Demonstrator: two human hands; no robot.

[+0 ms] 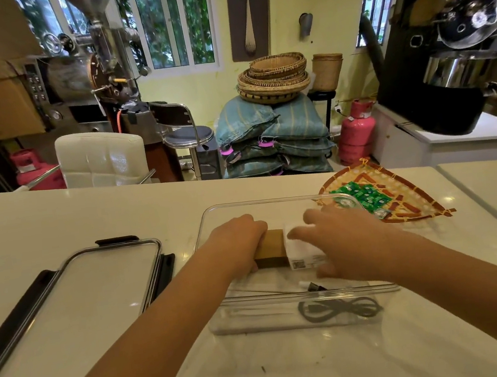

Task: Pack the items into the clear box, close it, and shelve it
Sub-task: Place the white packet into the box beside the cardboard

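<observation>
The clear box (243, 205) stands open on the white counter in front of me. Both hands reach down inside it. My left hand (237, 236) is curled over the left end of a brown cardboard box (271, 246). Beside that lies a white carton (303, 249) with a printed label, and my right hand (339, 236) grips it from the right with spread fingers. A coiled black cable (340, 308) lies at the box's near end. The clear lid (102, 280) with black latches rests flat to the left.
A woven tray (411, 199) holding several green sachets (364, 197) sits just right of the box. A seam divides the counter at the far right. Behind the counter are a white chair, a stool, stacked sacks, baskets, pink gas cylinders and roasting machines.
</observation>
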